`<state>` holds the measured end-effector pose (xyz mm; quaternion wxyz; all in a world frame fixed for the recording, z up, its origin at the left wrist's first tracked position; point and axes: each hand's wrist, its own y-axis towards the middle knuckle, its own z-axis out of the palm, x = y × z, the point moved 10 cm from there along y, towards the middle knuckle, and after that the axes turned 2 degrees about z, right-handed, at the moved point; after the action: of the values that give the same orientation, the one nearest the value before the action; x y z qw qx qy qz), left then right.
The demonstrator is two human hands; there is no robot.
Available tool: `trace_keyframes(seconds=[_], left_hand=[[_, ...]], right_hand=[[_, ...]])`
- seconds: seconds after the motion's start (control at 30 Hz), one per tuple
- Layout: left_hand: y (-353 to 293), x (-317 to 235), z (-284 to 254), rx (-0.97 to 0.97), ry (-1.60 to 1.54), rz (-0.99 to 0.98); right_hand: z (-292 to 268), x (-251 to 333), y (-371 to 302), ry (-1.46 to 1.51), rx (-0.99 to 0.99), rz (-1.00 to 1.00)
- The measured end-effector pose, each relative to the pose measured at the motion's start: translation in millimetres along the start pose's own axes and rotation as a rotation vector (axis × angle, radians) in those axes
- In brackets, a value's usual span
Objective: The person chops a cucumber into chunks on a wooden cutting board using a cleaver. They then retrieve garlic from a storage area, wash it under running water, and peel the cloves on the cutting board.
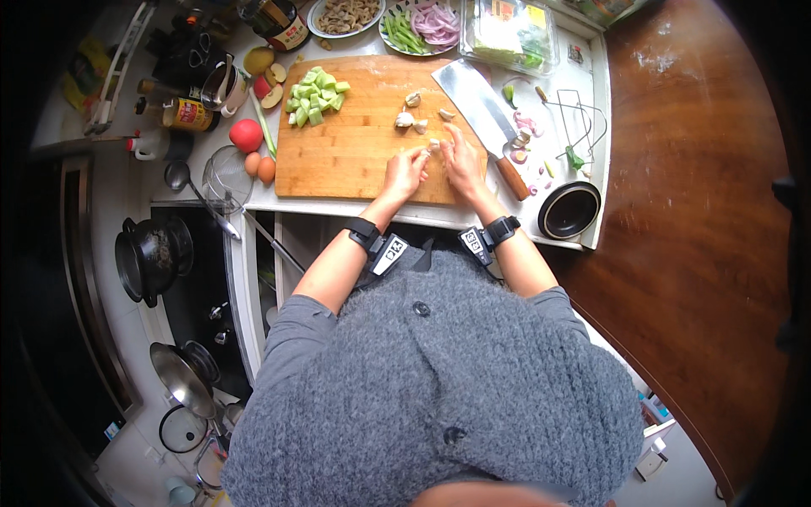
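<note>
Over the near edge of a wooden cutting board (355,156), my left hand (404,173) and my right hand (462,160) meet on one small garlic clove (432,146), fingertips of both pinching it. A few more garlic cloves (412,114) lie loose on the board just beyond my hands. A pile of chopped green vegetable pieces (317,91) sits at the board's far left. A cleaver (477,110) with a wooden handle rests on the board's right side, close to my right hand.
A black bowl (569,209) stands at the counter's right end, with onion scraps (524,139) near it. Plates of sliced onion (432,24) and mushrooms (345,15) sit behind the board. A tomato (246,135), eggs (260,166), a strainer (226,176) and bottles lie left. A black pot (150,256) sits on the stove.
</note>
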<state>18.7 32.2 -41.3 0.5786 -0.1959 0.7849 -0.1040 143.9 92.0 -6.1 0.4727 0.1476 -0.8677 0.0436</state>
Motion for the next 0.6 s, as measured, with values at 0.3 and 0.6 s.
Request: trace_keyframes(seconds=[0.3,0.6], left_hand=[[4,3,1,0.064,-0.164,0.033],[-9,-30,24,0.123,-0.143,0.090]], right_hand=[[-48,-7,-7,-0.161,0.092,0.037],[-31,-27,-37,0.399,0.294,0.379]])
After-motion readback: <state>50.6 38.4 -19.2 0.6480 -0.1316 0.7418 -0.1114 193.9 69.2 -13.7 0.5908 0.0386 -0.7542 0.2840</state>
